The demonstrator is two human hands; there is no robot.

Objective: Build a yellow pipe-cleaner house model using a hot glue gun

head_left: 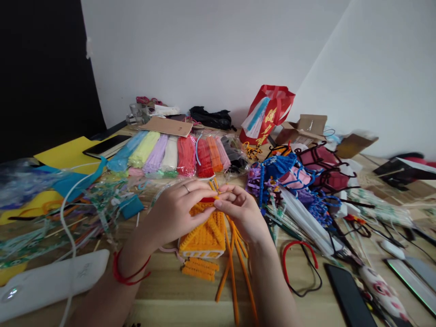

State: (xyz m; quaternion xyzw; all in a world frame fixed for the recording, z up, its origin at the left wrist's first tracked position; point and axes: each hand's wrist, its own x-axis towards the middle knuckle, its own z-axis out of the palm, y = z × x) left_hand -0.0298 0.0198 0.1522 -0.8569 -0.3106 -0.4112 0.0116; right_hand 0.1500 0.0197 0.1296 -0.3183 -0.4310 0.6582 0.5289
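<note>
My left hand (177,209) and my right hand (240,210) meet above an orange woven pipe-cleaner piece (204,234) standing on the wooden table (170,290). Both pinch orange pipe cleaner strands at its top, near a bit of red. My left hand wears a ring, and a red cord circles its wrist. Loose orange pipe cleaners (235,268) trail from the piece toward me. A small orange twisted bundle (200,269) lies just in front of the piece.
Packs of coloured pipe cleaners (177,155) lie behind my hands. A heap of blue, purple and maroon woven pieces (299,181) is at the right. A white power bank (51,281) sits near left, a black phone (349,295) near right, a red gift bag (267,113) at the back.
</note>
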